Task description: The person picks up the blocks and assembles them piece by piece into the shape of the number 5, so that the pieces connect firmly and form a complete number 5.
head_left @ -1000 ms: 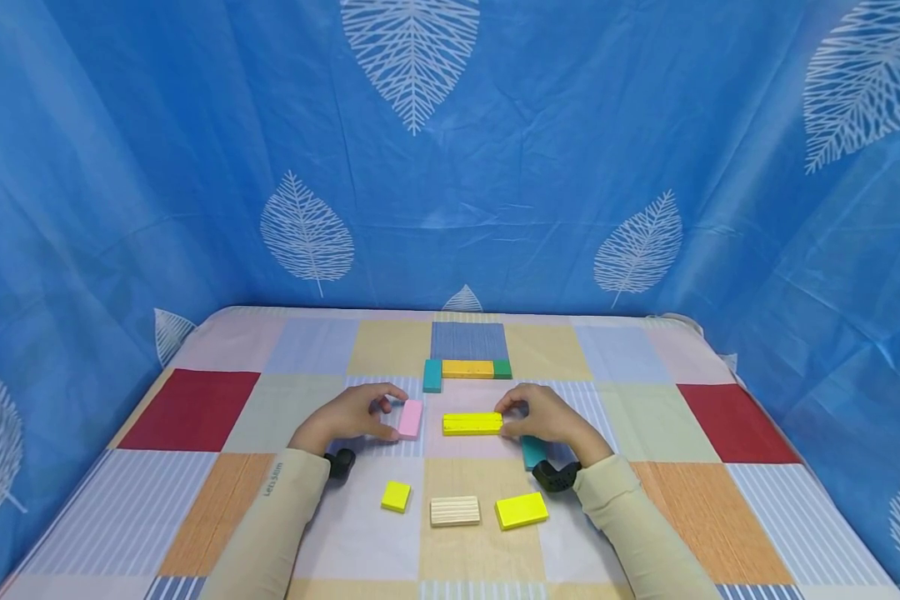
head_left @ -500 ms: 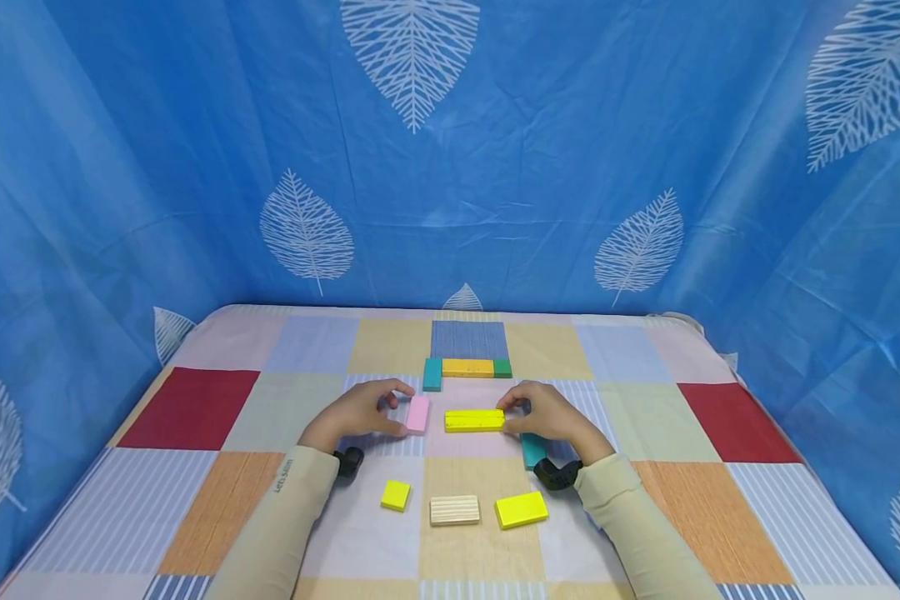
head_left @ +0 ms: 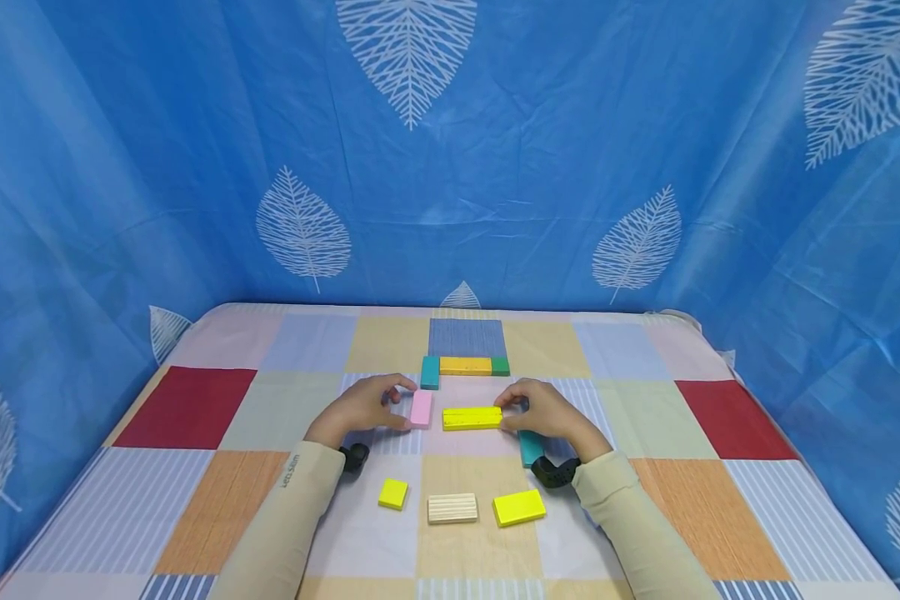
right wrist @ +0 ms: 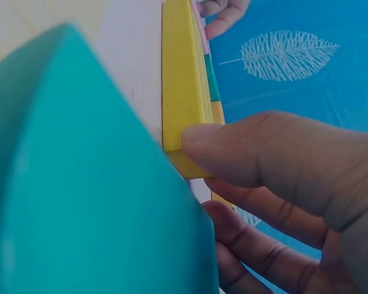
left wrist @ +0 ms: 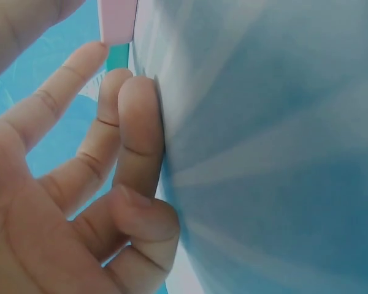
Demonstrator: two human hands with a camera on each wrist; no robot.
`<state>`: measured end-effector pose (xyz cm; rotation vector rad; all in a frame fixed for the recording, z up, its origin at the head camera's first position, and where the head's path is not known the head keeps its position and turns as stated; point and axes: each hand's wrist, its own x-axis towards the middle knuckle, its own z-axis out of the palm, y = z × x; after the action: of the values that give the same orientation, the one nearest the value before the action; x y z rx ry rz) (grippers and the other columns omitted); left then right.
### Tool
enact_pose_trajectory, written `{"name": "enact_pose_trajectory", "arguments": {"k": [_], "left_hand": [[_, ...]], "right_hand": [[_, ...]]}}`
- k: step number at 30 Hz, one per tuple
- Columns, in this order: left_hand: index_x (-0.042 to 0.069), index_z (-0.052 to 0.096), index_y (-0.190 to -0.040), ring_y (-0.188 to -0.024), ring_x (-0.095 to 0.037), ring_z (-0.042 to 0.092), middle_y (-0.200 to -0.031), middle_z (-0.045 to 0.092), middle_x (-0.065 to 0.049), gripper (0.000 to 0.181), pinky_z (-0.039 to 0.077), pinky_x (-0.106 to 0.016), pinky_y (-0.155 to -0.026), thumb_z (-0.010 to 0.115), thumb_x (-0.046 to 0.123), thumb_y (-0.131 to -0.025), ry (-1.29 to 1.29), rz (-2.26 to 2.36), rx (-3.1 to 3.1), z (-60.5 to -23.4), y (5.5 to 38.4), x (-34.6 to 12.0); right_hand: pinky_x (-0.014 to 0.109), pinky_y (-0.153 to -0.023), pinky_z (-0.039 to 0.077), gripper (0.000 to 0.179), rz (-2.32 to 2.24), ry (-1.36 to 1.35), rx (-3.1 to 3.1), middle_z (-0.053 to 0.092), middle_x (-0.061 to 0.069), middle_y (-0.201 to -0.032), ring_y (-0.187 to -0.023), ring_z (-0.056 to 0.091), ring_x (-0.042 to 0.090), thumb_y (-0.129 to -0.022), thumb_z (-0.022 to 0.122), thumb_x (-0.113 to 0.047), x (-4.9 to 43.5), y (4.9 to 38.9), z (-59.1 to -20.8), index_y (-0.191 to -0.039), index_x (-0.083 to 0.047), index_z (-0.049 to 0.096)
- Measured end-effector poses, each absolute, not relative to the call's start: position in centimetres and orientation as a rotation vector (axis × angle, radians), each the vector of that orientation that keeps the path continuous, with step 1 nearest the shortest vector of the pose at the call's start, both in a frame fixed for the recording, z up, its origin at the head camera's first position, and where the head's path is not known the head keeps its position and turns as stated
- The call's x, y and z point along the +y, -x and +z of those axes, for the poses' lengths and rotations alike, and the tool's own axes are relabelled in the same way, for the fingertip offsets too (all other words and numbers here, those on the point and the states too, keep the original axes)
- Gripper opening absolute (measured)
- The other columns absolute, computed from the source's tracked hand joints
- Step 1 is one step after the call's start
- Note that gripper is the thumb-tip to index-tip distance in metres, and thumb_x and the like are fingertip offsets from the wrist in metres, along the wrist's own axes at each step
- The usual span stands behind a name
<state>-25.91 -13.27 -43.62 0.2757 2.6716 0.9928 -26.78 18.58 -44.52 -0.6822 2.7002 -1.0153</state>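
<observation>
My left hand (head_left: 363, 405) pinches a pink block (head_left: 422, 408) between the thumb at its near end and a finger at its far end. In the left wrist view, a corner of the pink block (left wrist: 118, 21) shows at the top, and the other fingers are bent beside the cloth. My right hand (head_left: 543, 410) pinches the right end of a long yellow block (head_left: 471, 418), which has a line along its length. The right wrist view shows the thumb against the yellow block's face (right wrist: 183, 73). A narrow gap separates the pink and yellow blocks.
Beyond the hands lies a row: a teal block (head_left: 430, 372), an orange block (head_left: 465, 366) and a green block (head_left: 500, 366). Another teal block (head_left: 529, 448) lies beneath the right wrist. Nearer are a yellow square (head_left: 393, 493), a ridged wooden block (head_left: 452, 508) and a yellow block (head_left: 519, 507).
My left hand has moved right and slightly away from me with the pink block, closer to the long yellow block. The right hand stays almost in place on the yellow block.
</observation>
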Motion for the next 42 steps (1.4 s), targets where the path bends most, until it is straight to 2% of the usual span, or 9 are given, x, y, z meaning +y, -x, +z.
{"name": "enact_pose_trajectory", "arguments": {"k": [4,13,42], "left_hand": [[0.013,0.07,-0.138,-0.094,-0.024,0.057,-0.111,0.065,-0.008,0.059,0.056,-0.035,-0.082,0.094,0.011,-0.084,-0.272,0.979,2.682,-43.5,26.0,-13.1],[0.016,0.069,-0.139,-0.105,-0.028,0.059,-0.117,0.068,-0.009,0.059,0.056,-0.046,-0.097,0.094,0.016,-0.085,-0.232,0.927,2.699,-43.3,26.1,-12.6],[0.016,0.069,-0.139,-0.104,-0.028,0.059,-0.114,0.068,-0.009,0.059,0.056,-0.045,-0.096,0.094,0.017,-0.086,-0.232,0.898,2.75,-43.2,26.3,-11.9]], "right_hand": [[0.047,-0.095,0.054,0.021,-1.013,0.675,2.702,0.074,0.007,-0.106,-0.099,0.064,0.024,-0.09,0.087,-0.006,18.6,26.8,-44.4,-0.109,-0.001,0.079],[0.045,-0.094,0.054,0.022,-1.005,0.672,2.705,0.074,0.007,-0.106,-0.098,0.063,0.023,-0.09,0.087,-0.007,18.6,26.8,-44.4,-0.11,-0.001,0.079],[0.047,-0.098,0.055,0.022,-0.989,0.662,2.719,0.073,0.005,-0.108,-0.099,0.062,0.022,-0.092,0.083,-0.004,18.1,26.9,-44.5,-0.114,-0.002,0.079]]}}
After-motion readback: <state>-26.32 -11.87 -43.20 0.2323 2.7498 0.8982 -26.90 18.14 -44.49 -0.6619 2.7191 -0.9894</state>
